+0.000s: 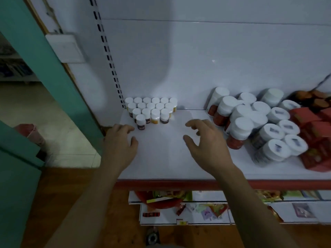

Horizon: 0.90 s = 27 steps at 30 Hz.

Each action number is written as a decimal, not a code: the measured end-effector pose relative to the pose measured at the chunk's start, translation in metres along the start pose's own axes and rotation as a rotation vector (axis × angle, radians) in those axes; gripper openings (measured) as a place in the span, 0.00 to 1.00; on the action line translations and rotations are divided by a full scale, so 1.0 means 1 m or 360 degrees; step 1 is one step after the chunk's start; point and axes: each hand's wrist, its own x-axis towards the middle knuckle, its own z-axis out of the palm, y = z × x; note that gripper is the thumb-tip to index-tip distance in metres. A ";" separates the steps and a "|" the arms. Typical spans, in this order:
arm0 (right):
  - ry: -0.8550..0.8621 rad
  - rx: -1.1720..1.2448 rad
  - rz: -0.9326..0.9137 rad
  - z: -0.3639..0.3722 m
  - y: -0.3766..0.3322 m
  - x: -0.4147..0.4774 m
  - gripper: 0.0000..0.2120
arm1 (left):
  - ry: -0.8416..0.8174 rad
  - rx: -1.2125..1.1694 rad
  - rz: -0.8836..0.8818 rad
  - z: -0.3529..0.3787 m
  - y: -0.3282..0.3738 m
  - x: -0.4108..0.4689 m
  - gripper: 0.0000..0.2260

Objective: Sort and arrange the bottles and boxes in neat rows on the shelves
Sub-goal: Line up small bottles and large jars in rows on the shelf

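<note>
Several small white-capped bottles [151, 109] stand in tight rows at the back left of the white shelf [161, 158]. My left hand [120, 142] hovers palm down just in front of the nearest small bottle [141, 121], fingers relaxed, holding nothing. Over the middle of the shelf my right hand [206, 142] is spread with loosely curved fingers, also holding nothing. To its right lie larger white-capped jars [240, 129], some tipped over with red contents, and red boxes [311, 138] beside them.
The shelf has a red front edge [170, 184]. Lower shelves [184, 213] hold mixed packets and a red bowl. A slotted upright [107, 56] runs up the back wall. A green door frame [44, 65] stands at the left.
</note>
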 end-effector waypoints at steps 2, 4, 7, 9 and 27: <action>0.0205 -0.0006 -0.0021 -0.046 0.021 -0.023 0.15 | 0.0084 0.0025 0.0060 0.005 0.028 -0.018 0.14; 0.0367 -0.0062 0.0011 -0.093 0.051 -0.049 0.14 | 0.0111 0.0048 0.0149 0.016 0.064 -0.035 0.14; 0.0498 -0.0203 0.0142 -0.158 0.111 -0.086 0.14 | 0.0094 0.0048 0.0303 0.037 0.137 -0.058 0.15; 0.0528 -0.0274 0.0264 -0.194 0.155 -0.107 0.14 | 0.0111 -0.0002 0.0441 0.051 0.191 -0.075 0.14; -0.0198 -0.0223 -0.0406 -0.163 0.150 0.036 0.16 | 0.0217 -0.0555 0.0159 0.099 0.253 -0.072 0.13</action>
